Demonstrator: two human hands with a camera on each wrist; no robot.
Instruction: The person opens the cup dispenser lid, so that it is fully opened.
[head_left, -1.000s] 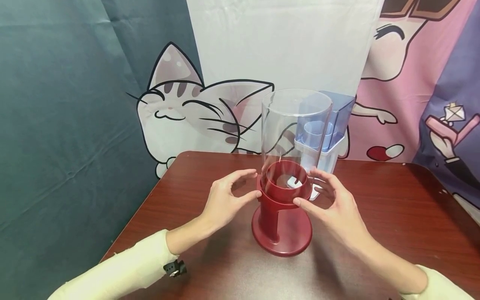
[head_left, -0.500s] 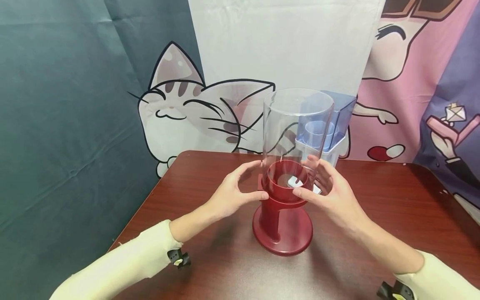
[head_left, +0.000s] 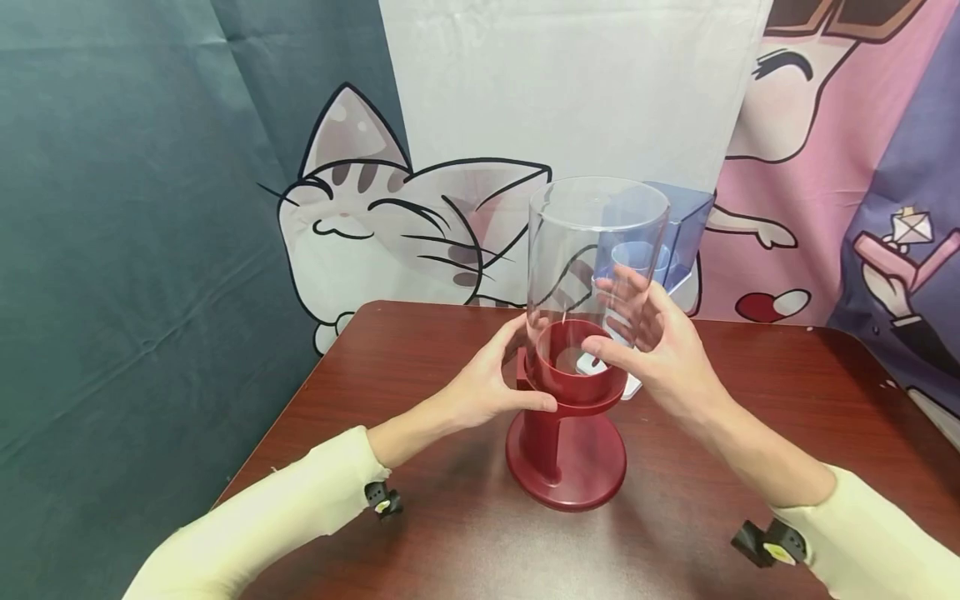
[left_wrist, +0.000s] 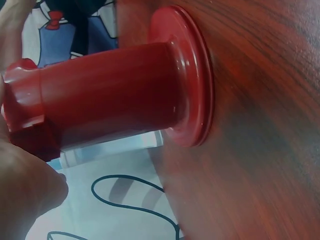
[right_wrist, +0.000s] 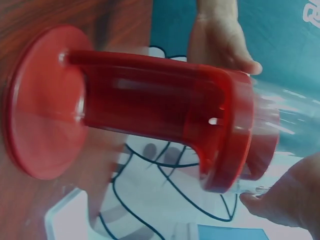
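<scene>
A clear cylinder (head_left: 573, 267) stands upright in a red stand (head_left: 542, 442) on a table (head_left: 375, 375), gripped by the right hand (head_left: 675, 354), just risen from the stand's top, where the left hand (head_left: 487, 387) curls round, apparently steadying it while the other handles the cylinder.

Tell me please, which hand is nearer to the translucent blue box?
Right. The right hand, at the right side of the clear cylinder, overlaps the lower part of the translucent blue box in the head view; the left hand is farther, at the upper left of the red stand.
</scene>
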